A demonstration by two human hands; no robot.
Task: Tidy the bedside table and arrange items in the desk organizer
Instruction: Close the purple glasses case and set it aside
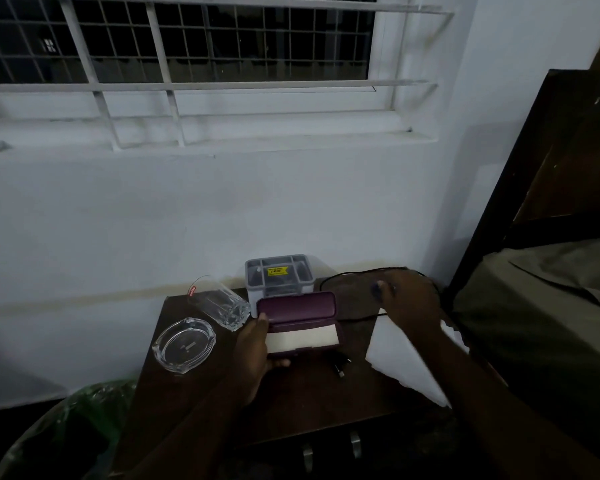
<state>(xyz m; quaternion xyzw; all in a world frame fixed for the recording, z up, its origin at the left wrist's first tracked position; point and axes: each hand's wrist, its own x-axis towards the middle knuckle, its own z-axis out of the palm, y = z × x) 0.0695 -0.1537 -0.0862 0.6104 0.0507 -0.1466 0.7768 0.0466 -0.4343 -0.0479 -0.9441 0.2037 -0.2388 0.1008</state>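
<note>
Left hand (253, 351) at lower centre of the frame, wrapped around the left end of an open maroon case (300, 322), thumb up on the lid's corner, fingers under the base. Lid raised toward the wall; pale lining showing in the lower half. Long axis of the case running left to right across the frame.

Right hand (407, 299) right of centre, fingers curled around a small dark object (377, 289) with a bluish tip, too blurred to name; possibly a pen. Hand blurred, so exact grip hard to read, but clearly closed on something, not loose.

Just beyond the case, toward the wall: grey desk organizer (279, 275) with a yellow sticker, several compartments, contents too dark to tell. Organizer directly above the case in the frame, up and left of the right hand, near to both hands; left hand occupied, so right hand likely the one to drop its object in, either into the case or the organizer.

Further out on the dark bedside table (291, 403): tipped drinking glass (220, 304) lying on its side left of the organizer, glass ashtray (184, 344) at the left edge, white paper (406, 362) under the right forearm, black cable (347, 275) looping behind, small plug end (340, 367) below the case.
</note>
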